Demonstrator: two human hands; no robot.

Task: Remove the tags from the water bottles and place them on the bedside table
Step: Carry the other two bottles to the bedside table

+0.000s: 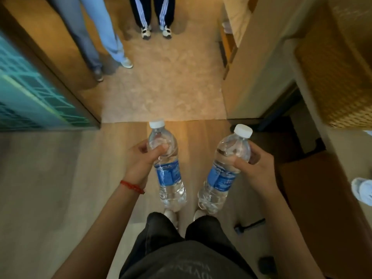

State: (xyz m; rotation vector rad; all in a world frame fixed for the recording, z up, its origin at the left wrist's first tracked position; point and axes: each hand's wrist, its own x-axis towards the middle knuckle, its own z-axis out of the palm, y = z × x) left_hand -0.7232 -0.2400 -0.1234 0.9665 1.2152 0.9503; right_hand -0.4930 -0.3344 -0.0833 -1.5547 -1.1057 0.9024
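I hold two clear plastic water bottles with white caps and blue labels, both upright over the floor in front of my legs. My left hand (141, 162) grips the left bottle (168, 172) around its upper body, thumb across the front. My right hand (255, 166) grips the right bottle (223, 174), which tilts slightly to the right, just above its blue label. The two bottles are apart and do not touch. No bedside table can be made out.
Two people stand ahead on the beige carpet: one in light blue trousers (96, 33), one in dark striped trousers (152, 11). A glass partition (30, 93) lies left, a wall corner (251, 67) and a woven panel (338, 63) right. A white shoe (362, 190) shows at the right edge.
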